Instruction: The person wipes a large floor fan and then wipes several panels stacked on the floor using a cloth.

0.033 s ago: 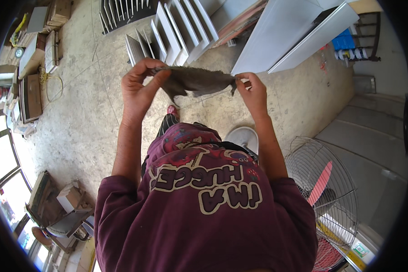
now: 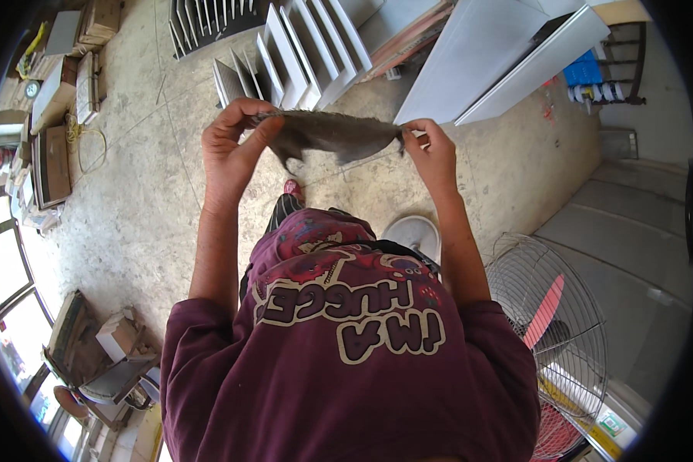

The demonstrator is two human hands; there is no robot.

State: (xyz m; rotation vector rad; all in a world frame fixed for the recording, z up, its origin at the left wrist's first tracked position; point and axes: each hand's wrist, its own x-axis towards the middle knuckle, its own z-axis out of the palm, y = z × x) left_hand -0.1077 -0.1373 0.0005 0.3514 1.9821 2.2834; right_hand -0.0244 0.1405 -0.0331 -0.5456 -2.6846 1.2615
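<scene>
Grey ragged cloth (image 2: pixel 331 137) hangs at twelve o'clock. Left hand (image 2: pixel 233 146) and right hand (image 2: pixel 433 154) pinch its ends. A caged fan (image 2: pixel 550 331) stands at four.

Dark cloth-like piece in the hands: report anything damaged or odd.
The dark cloth-like piece between the left hand and right hand looks worn: its lower edge is uneven, with a ragged strip dangling nearer the left hand.
</scene>
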